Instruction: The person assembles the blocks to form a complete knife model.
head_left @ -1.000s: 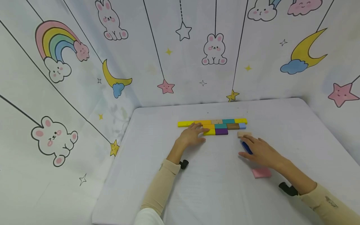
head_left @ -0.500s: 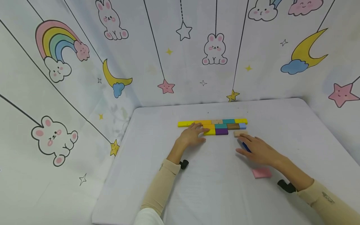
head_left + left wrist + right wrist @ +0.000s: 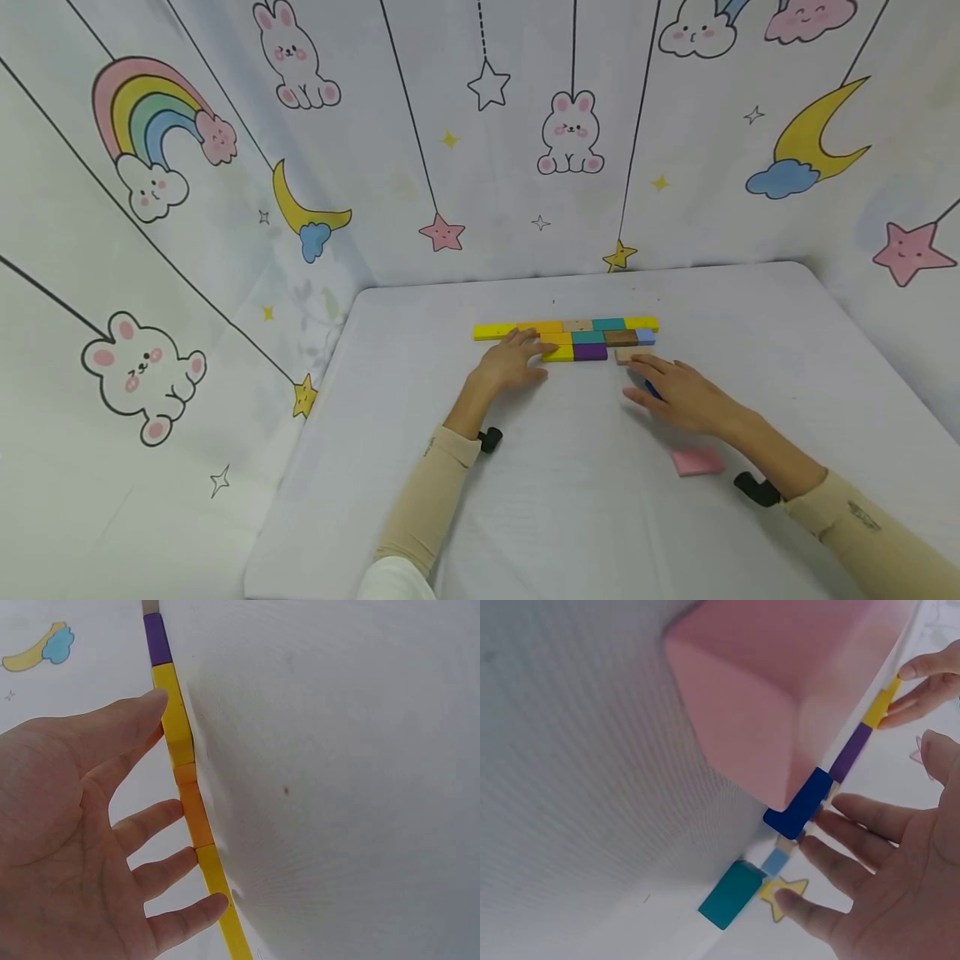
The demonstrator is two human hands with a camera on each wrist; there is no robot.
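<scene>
My left hand [image 3: 510, 362] rests at the left end of several flat coloured blocks laid in rows, fingers spread. Its thumb touches the yellow block [image 3: 173, 712] of the front row, and other fingertips meet the orange block [image 3: 196, 814] and long yellow block [image 3: 217, 874] behind. To the right of that yellow block lies a purple block [image 3: 590, 352]. My right hand [image 3: 690, 398] reaches in from the right, its fingertips touching a beige block [image 3: 622, 356], a small gap from the purple one. Under this hand sits a dark blue block [image 3: 808, 802], mostly hidden in the head view.
A pink block [image 3: 697, 462] lies nearer me, below the right hand. The right wrist view also shows a loose teal block [image 3: 731, 895]. Brown [image 3: 620, 337] and light blue [image 3: 646, 337] blocks end the middle row. A patterned cloth wall [image 3: 517, 192] stands behind the white table [image 3: 555, 517].
My right hand has slid left with the beige block, bringing it closer to the purple block. The left hand stays in place on the rows.
</scene>
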